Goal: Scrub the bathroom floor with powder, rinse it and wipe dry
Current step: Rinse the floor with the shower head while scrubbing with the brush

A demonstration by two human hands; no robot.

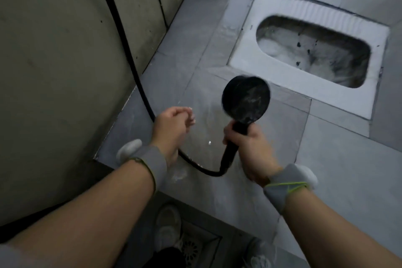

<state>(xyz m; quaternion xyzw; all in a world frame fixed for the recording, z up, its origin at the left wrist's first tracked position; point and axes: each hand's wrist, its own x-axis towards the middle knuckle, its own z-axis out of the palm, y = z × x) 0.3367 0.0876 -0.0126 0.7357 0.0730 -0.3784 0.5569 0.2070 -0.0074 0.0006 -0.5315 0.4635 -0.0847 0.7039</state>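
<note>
Two forearms reach out, each with one grey wristband (pixel 152 162). Left hand (pixel 174 125) hovers with fingers loosely curled, holding nothing, beside one black hose (pixel 121 35). Right hand (pixel 250 148) clamps one black shower head (pixel 245 98) above the grey tiled floor (pixel 337 169), near one squat toilet (pixel 313 50) far right.

From my remote station I see a beige panelled wall (pixel 54 61) filling the frame's left, grey floor tiles (pixel 339 169) across the right, a white squat pan (pixel 245 43) upper right, dimly lit.
</note>
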